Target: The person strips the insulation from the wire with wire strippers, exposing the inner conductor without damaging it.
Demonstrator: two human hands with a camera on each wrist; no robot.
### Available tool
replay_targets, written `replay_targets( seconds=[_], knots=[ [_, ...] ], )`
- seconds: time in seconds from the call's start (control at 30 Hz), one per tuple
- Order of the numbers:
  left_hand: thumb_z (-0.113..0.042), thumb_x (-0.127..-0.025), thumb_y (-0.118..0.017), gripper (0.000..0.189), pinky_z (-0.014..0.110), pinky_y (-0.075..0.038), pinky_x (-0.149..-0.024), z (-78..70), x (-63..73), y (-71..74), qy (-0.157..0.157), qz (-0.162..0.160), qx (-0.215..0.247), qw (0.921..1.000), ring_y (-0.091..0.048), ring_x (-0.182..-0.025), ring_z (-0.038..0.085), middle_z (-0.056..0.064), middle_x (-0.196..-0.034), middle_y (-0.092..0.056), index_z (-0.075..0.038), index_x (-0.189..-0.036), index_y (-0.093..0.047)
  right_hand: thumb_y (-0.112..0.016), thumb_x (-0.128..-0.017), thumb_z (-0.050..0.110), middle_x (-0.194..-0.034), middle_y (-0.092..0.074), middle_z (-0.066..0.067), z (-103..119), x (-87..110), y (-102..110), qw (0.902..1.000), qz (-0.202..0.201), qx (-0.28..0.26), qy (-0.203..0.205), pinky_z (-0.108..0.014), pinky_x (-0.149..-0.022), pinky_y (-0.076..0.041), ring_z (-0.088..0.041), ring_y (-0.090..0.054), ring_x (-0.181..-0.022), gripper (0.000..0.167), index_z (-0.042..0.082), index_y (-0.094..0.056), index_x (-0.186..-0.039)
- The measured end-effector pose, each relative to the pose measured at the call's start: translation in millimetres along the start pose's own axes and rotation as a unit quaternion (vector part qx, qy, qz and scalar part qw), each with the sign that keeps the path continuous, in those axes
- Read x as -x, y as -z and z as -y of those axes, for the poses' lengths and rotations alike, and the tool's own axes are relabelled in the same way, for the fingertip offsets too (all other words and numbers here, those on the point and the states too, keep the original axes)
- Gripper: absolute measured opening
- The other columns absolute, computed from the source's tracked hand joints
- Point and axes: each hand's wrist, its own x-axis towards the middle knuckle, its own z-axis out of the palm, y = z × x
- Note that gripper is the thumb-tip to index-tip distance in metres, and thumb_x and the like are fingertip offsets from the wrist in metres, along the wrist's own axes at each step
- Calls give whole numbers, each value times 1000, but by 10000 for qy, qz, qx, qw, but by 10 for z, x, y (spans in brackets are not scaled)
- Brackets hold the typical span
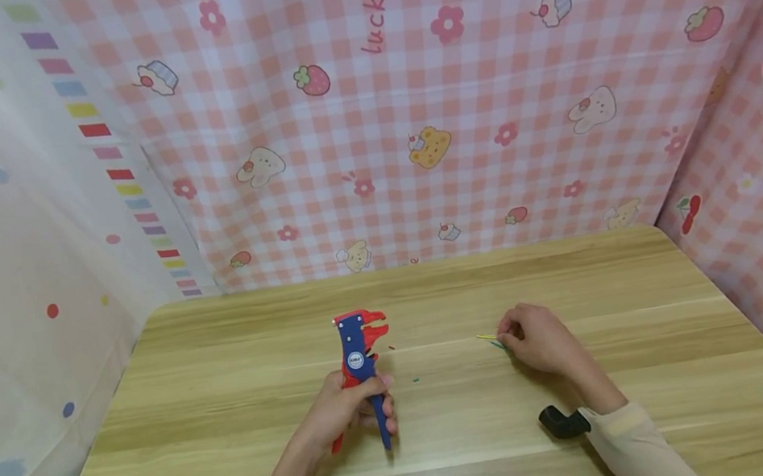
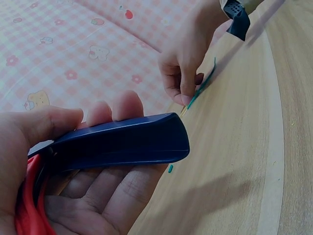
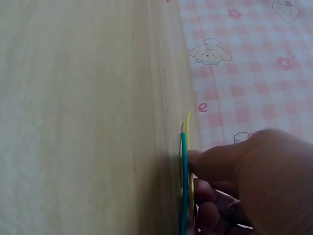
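My left hand (image 1: pixel 347 408) grips the handles of a red and blue wire stripper (image 1: pixel 353 338), its red jaws pointing right, above the table. In the left wrist view a blue handle (image 2: pixel 122 142) lies across the curled fingers. Further right, my right hand (image 1: pixel 536 338) pinches thin wires between thumb and fingers. A yellow wire (image 3: pixel 189 128) and a green wire (image 3: pixel 184 166) stick out past the fingertips. Fine bare strands show at the green wire's end. Something thin and red (image 3: pixel 196 220) is partly hidden among the fingers.
A small red scrap (image 1: pixel 391 347) and a small green scrap (image 1: pixel 416 380) lie between the hands on the wooden table (image 1: pixel 223 358). A pink checked cloth (image 1: pixel 373 125) hangs behind the far edge. Black devices (image 1: pixel 563 421) sit at both wrists.
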Motion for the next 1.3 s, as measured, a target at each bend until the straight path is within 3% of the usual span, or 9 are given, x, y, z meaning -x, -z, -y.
replay_targets(
  seconds=[0.3, 0.5, 0.63, 0.93, 1.2, 1.3],
  knots=[
    [-26, -100, -67, 40, 37, -65, -76, -2, 7, -11, 36, 79, 17, 10000, -75, -69, 19, 2, -75, -72, 10, -112, -54, -66, -93, 7, -77, -60, -2, 46, 4, 76, 9986, -80, -528, -35, -23, -63, -43, -13, -51, -71, 2, 5, -66, -93],
    [-29, -99, -68, 43, 38, -65, -78, -8, 12, -10, 82, 99, 6, 9999, -76, -70, 20, 2, -76, -73, 8, -114, -53, -60, -99, 4, -94, -69, -5, 113, 1, 102, 9959, -80, -880, 175, -22, -65, -47, -14, -56, -78, 17, 5, -72, -112],
    [-30, -98, -69, 43, 38, -65, -78, -13, 13, -20, 5, 184, 30, 9998, -75, -70, 19, 2, -76, -73, 7, -113, -53, -62, -99, 3, -99, -71, -5, 165, 9, 130, 9950, -155, -930, 335, -24, -67, -49, -14, -58, -81, 15, 8, -74, -106],
    [-29, -101, -66, 45, 39, -65, -80, 4, 13, -62, -124, 474, 44, 9988, -76, -70, 19, 2, -77, -73, 12, -115, -52, -64, -100, 7, -83, -71, -7, 304, 7, 180, 9915, 39, -1202, 493, -22, -58, -47, -9, -58, -69, 6, 6, -69, -100],
    [-27, -102, -63, 33, 39, -64, -82, -4, 24, -118, -23, 543, -104, 9985, -76, -73, 21, 3, -79, -73, 2, -114, -53, -60, -103, 11, -77, -69, -5, 425, 29, 232, 9852, 202, -1635, 464, -20, -51, -40, -8, -53, -58, 7, 12, -67, -102],
    [-26, -102, -63, 30, 39, -64, -81, -12, 25, -141, -15, 553, -115, 9984, -76, -72, 21, 3, -78, -72, 1, -113, -54, -61, -103, 13, -80, -71, -8, 468, 43, 255, 9814, 279, -1854, 409, -21, -52, -39, -11, -58, -60, 6, 15, -67, -104]
  ],
)
